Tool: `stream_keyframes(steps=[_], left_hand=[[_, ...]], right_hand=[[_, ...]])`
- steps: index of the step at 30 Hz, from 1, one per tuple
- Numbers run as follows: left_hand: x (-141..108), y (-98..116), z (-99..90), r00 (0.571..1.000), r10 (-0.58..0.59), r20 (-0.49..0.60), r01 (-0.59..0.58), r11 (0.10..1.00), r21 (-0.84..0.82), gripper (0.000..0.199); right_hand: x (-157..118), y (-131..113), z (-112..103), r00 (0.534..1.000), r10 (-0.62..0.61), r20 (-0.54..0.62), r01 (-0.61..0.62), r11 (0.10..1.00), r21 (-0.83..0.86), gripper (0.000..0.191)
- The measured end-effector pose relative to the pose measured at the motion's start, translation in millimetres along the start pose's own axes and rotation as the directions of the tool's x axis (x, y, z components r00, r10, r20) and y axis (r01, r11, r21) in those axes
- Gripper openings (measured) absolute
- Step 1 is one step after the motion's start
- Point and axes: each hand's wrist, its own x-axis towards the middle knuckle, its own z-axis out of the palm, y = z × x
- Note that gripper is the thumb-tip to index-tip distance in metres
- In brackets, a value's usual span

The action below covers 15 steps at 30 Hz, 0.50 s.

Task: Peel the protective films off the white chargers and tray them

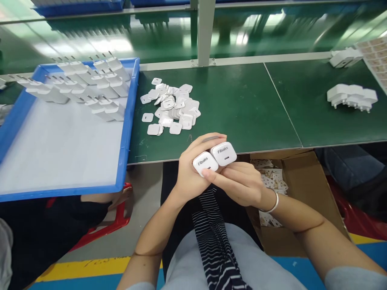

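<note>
Two white USB chargers, side by side with their "Fibaks" faces turned up, are in my hands over the table's front edge. My left hand (193, 173) is closed around them from the left and behind. The left charger (203, 160) has my right thumb pressed on the lower edge of its face, by the port slot. The right charger (223, 151) sits slightly higher. My right hand (243, 182) is closed, its other fingers curled below the chargers and partly hidden. Just beyond lies a loose pile of white square cover plates (169, 104) with port slots.
At the left a blue-rimmed tray (123, 133) holds several white chargers (102, 82), pins up. More chargers (352, 96) lie at the right of the green table (238, 100). An open cardboard box (305, 181) stands below. A metal post (205, 32) rises at the back. Another person's leg (60, 225) is at left.
</note>
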Motion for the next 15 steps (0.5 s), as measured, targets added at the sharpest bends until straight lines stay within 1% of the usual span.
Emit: stream_keyframes(steps=[2,4,6,7,8,9,10,11,12,13,14,15], left_hand=[[-1.2,-2.2,0.7,1.0,0.005,-0.003,-0.005,1.0,0.009,0.028],[-4.6,2.4,-5.8,1.0,0.026,-0.01,-0.025,0.997,0.078,0.029],[-10.3,16.4,-23.7,0.998,0.054,-0.014,-0.049,0.966,0.254,0.033],[-13.6,26.6,-37.1,0.998,0.062,-0.01,-0.054,0.922,0.384,0.037],[-16.6,38.2,-53.0,0.998,0.056,-0.006,-0.044,0.842,0.538,0.04],[-19.0,50.3,-70.7,1.0,0.028,-0.002,-0.018,0.722,0.692,0.041],[-20.3,61.8,-89.3,1.0,-0.017,-0.021,0.026,0.561,0.827,0.041],[-20.1,71.9,-108.1,0.995,-0.079,-0.067,0.091,0.371,0.924,0.038],[-18.5,79.8,-126.0,0.979,-0.15,-0.138,0.165,0.184,0.969,0.031],[-15.4,85.2,-141.9,0.956,-0.209,-0.204,0.225,0.083,0.971,0.021],[-11.3,88.0,-154.8,0.937,-0.252,-0.24,0.269,0.09,0.959,0.017],[-6.7,88.8,-163.5,0.942,-0.242,-0.23,0.284,0.213,0.935,0.024]], right_hand=[[-2.9,-0.1,3.3,1.0,0.024,0.015,-0.025,1.0,0.019,0.029],[-6.6,-0.9,7.5,0.998,0.063,0.028,-0.065,0.996,0.069,0.033],[-11.0,-1.9,10.4,0.996,0.09,0.025,-0.093,0.987,0.134,0.041],[-13.5,-2.3,10.8,0.995,0.097,0.013,-0.097,0.982,0.159,0.047],[-16.4,-2.2,10.5,0.995,0.102,-0.004,-0.1,0.98,0.174,0.052],[-19.5,-1.5,9.6,0.993,0.114,-0.021,-0.108,0.978,0.179,0.056],[-22.8,0.0,8.3,0.99,0.134,-0.038,-0.126,0.977,0.172,0.058],[-26.3,2.0,7.0,0.985,0.164,-0.053,-0.154,0.976,0.156,0.06],[-29.9,4.5,5.9,0.978,0.197,-0.063,-0.188,0.973,0.133,0.061],[-33.3,7.0,5.0,0.972,0.225,-0.068,-0.217,0.97,0.108,0.062],[-36.7,9.3,4.4,0.968,0.245,-0.064,-0.239,0.967,0.083,0.063],[-39.8,11.1,4.1,0.966,0.254,-0.054,-0.25,0.966,0.066,0.062]])
